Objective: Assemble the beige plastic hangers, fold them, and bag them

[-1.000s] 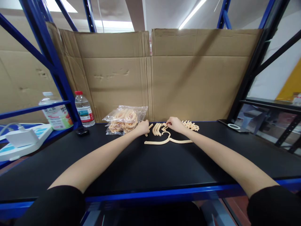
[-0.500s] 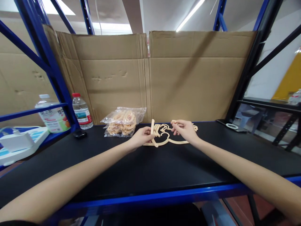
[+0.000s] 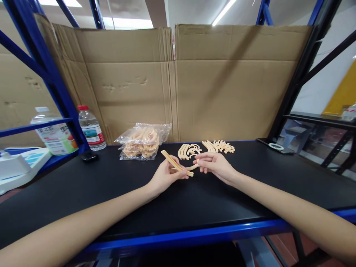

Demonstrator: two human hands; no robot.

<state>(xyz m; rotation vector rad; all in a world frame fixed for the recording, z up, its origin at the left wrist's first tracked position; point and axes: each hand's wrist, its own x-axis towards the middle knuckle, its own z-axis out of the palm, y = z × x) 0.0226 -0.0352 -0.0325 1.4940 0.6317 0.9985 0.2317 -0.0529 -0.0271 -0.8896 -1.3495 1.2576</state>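
The left hand [image 3: 167,174] was closed around a long beige strip [image 3: 174,163], which slanted up and to the left above the black surface [image 3: 178,207]. The right hand [image 3: 218,167], its fingers loosely curled, pinched the end of a second curved piece [image 3: 195,167], and the two parts crossed between the hands. Mating such thin parts probably went best with both ends kept in plain view, the left hand steady, and the right guiding its tip in gently without bending it. Spare curved pieces [image 3: 189,150] and a further small heap [image 3: 224,147] lay just beyond, with a clear bag of parts [image 3: 143,139] to their left. Half a second earlier the strip had stood nearly upright over a hanger-shaped piece lying flat. Now both hands were nearer the person and lifted, and that piece no longer lay there.
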